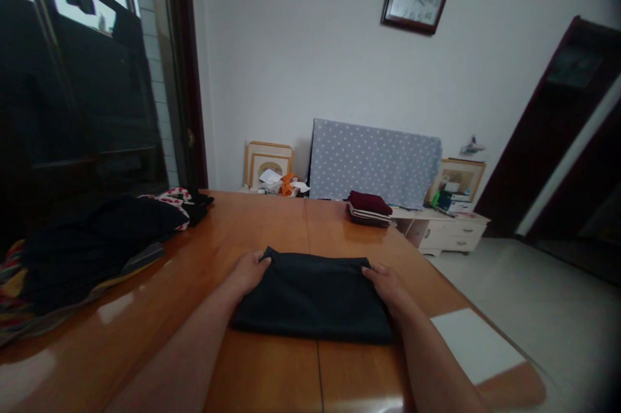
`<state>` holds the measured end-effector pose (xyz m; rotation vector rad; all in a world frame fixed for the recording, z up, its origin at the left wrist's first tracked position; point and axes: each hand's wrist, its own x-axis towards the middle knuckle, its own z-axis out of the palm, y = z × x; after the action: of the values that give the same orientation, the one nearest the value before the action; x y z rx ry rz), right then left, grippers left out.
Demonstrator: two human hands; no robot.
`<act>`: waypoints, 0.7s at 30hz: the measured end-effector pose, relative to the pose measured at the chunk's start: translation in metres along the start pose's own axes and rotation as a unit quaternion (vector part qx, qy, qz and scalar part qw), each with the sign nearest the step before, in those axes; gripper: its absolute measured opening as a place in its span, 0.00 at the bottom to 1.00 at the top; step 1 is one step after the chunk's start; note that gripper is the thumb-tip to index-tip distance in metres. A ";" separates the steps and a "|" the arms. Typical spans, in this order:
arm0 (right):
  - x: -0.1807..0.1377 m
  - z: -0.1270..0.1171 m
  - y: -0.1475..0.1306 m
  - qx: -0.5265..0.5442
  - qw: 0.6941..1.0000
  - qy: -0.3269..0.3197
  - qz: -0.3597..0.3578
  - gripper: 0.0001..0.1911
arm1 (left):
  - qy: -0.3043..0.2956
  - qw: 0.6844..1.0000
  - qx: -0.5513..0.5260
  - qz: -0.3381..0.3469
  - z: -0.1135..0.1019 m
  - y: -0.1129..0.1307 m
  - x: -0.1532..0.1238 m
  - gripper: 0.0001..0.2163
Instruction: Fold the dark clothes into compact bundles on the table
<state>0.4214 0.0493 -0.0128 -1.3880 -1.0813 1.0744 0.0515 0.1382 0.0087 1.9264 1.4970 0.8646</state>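
A folded dark garment (pixel 313 296) lies flat on the glossy wooden table (pixel 272 374) in front of me. My left hand (pixel 250 270) grips its far left corner, fingers curled over the edge. At the far right corner my right hand (pixel 385 283) is closed on the cloth in the same way. Both forearms reach out along the garment's sides.
A heap of unfolded dark and patterned clothes (pixel 92 238) covers the table's left side. A small stack of folded clothes, dark red on top (pixel 369 208), sits at the far edge. A white sheet (pixel 475 343) lies at the right edge. Low white drawers (pixel 449 232) stand beyond.
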 end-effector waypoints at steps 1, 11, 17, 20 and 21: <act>0.000 0.000 0.000 0.012 1.000 0.006 0.003 0.16 | 0.009 1.000 0.013 0.004 -0.002 -0.001 0.001 0.11; 0.018 0.004 -0.001 -0.274 0.939 0.178 -0.110 0.23 | 0.049 0.988 0.143 -0.034 0.000 -0.001 0.008 0.17; 0.022 0.003 0.004 -0.373 0.905 0.172 -0.113 0.22 | 0.126 0.973 0.195 0.008 -0.002 0.016 -0.004 0.20; 0.023 0.002 0.005 -0.390 0.899 0.169 -0.109 0.22 | 0.109 0.968 0.197 0.111 0.005 0.031 -0.013 0.22; 0.024 0.002 0.005 -0.389 0.900 0.166 -0.108 0.21 | 0.074 0.968 0.192 0.145 0.010 0.035 -0.016 0.23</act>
<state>0.4247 0.0725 -0.0188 -1.9198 -1.4303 0.1955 0.0779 0.1143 0.0264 2.4588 1.5844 0.9109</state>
